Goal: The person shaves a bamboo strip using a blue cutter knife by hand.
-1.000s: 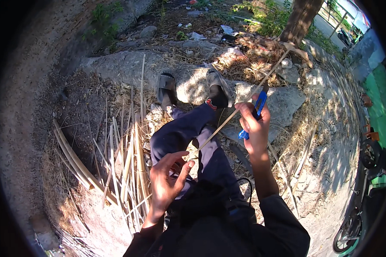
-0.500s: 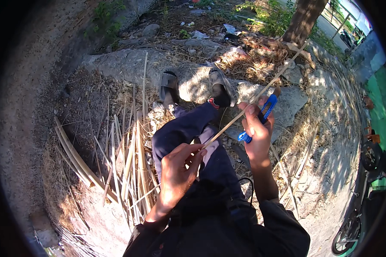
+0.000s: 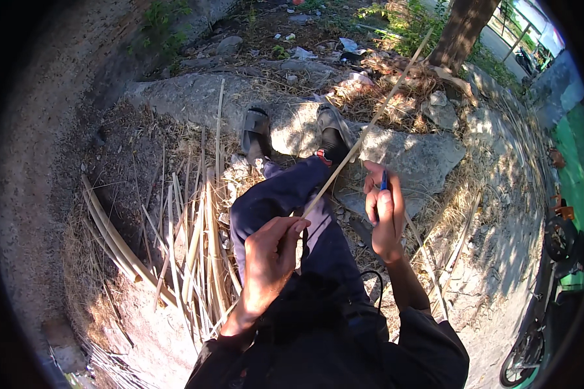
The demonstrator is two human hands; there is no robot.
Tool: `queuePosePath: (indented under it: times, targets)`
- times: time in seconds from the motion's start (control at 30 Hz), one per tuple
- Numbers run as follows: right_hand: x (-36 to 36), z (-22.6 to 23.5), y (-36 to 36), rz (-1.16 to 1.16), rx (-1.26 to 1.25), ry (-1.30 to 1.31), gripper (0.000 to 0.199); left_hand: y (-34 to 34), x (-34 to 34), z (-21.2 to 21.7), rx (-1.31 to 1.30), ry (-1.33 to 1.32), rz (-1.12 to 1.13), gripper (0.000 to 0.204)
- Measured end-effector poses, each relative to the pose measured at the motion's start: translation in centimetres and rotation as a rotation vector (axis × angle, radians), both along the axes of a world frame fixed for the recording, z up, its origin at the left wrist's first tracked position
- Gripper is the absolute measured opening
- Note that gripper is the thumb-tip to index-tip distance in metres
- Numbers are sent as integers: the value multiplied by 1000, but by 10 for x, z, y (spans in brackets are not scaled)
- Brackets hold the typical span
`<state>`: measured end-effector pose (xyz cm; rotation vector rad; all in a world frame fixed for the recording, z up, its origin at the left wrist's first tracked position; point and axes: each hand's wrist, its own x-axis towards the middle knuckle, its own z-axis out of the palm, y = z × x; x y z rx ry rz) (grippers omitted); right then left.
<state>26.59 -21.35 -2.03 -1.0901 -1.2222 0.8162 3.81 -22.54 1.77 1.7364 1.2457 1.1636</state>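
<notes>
My left hand point(image 3: 270, 256) pinches the near end of a long, thin, pale strip that looks like bamboo point(image 3: 371, 123). The strip slants up and away to the right, past my right foot toward the tree. Beside it, and apart from it, is my right hand point(image 3: 387, 223), closed round a blue cutter knife point(image 3: 384, 181). The knife is turned edge-on, so only a narrow part shows; its blade cannot be made out.
Many pale strips point(image 3: 207, 240) lie in a heap left of my legs, with thicker curved pieces point(image 3: 113, 240) farther left. My sandalled feet point(image 3: 256, 126) rest by a stone ledge point(image 3: 188, 94). A tree trunk point(image 3: 459, 35) stands at the far right, a motorbike wheel point(image 3: 524, 355) at the right edge.
My right hand has come off the strip and turned, bringing the cutter knife edge-on. The strip's far end has swung left and now points more steeply away.
</notes>
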Motion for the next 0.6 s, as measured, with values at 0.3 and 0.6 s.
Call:
queuePosePath:
  times: [0.3, 0.6]
  targets:
    - [-7, 2, -9, 134, 367, -495, 36, -5, 5, 16, -76, 3, -22, 16]
    - [-11, 2, -12, 157, 353, -549, 37, -9, 6, 11, -91, -48, -57, 13]
